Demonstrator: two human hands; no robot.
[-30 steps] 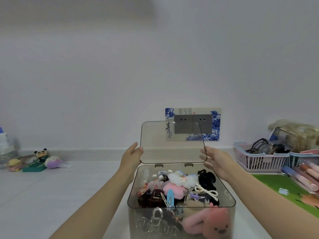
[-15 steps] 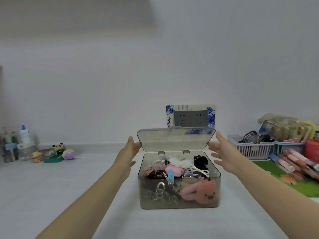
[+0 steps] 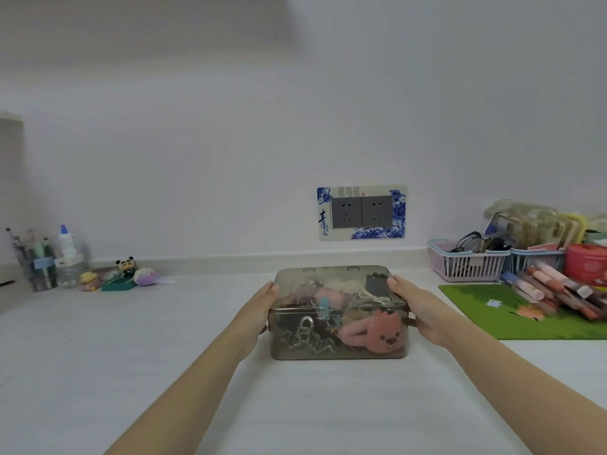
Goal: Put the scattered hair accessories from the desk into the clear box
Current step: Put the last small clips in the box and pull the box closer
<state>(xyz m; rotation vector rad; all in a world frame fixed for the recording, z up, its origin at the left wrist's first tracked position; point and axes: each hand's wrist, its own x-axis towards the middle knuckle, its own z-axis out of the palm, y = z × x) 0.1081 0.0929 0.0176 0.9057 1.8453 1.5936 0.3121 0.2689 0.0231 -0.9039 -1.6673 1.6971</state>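
Pale wall (image 3: pixel 230 142) with socket plate (image 3: pixel 361 212) behind white desk (image 3: pixel 98 356).

This is a home desk against a plain wall. A decorated wall socket (image 3: pixel 361 212) sits behind, small toy figures (image 3: pixel 124 274) far left, pens (image 3: pixel 558 287) and baskets (image 3: pixel 466 262) right.

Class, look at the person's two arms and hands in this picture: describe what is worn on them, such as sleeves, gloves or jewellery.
Nothing is worn. Both forearms are bare along their whole visible length, with no sleeve reaching into view. The left hand and right hand are bare too: no gloves, and no watch, bracelet or ring shows on the visible sides. The nails are too small to judge.
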